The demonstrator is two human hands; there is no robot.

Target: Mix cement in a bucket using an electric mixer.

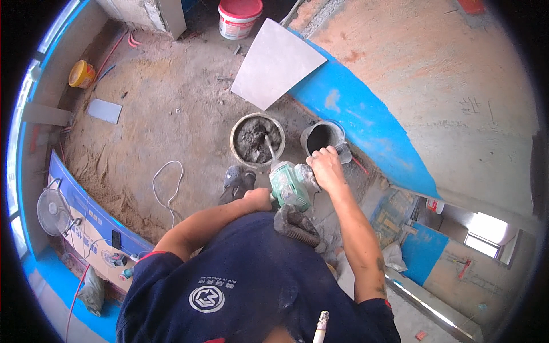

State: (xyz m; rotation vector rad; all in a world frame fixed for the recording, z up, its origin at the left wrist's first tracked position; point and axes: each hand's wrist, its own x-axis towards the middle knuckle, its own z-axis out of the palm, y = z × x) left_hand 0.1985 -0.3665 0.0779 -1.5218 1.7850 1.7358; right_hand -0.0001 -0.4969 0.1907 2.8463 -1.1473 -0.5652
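A green electric mortar mixer, dusty with cement, is held between both my hands. My left hand grips a handle at its left side. Around the handle at its right side, my right hand is closed. The mixer's shaft reaches down into wet grey mortar in a round bucket. Just right of this bucket stands a second bucket with a dark inside; a clear plastic container is at its right edge, partly behind my right hand.
A large grey tile stands beyond the mortar bucket by the blue-coated wall. A white cable loops over the floor. A fan and cardboard are at left; a red-lidded bucket is at the back.
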